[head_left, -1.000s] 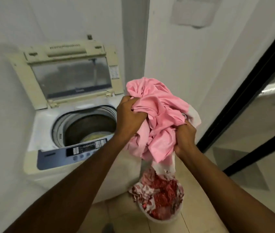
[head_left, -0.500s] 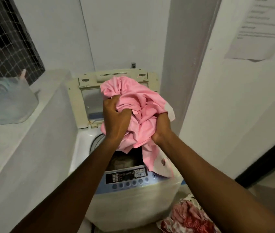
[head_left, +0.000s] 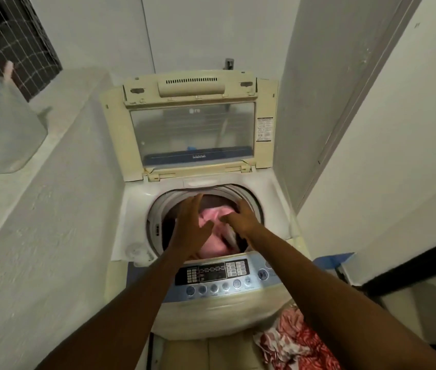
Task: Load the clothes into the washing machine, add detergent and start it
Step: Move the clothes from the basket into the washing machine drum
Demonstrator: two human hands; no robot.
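A cream top-loading washing machine (head_left: 136, 209) stands in front of me with its lid (head_left: 192, 129) raised upright. The pink garment (head_left: 215, 245) lies inside the drum. My left hand (head_left: 191, 228) hovers over the drum's left side with fingers spread and nothing in it. My right hand (head_left: 240, 220) is over the drum's right side, fingers loosely apart, just above the pink cloth. The control panel (head_left: 216, 276) with a row of round buttons is at the near edge. More red and white patterned clothes (head_left: 294, 340) sit on the floor at the machine's lower right.
A concrete ledge (head_left: 24, 209) runs along the left, holding a translucent plastic container (head_left: 0, 129) under a meshed window (head_left: 6, 36). A white wall and a dark door frame (head_left: 411, 271) close in on the right. A tap (head_left: 229, 63) sticks out behind the machine.
Both hands carried the pink garment from beside the machine to over the drum and let it go. It now lies inside, and the hands are spread above it.
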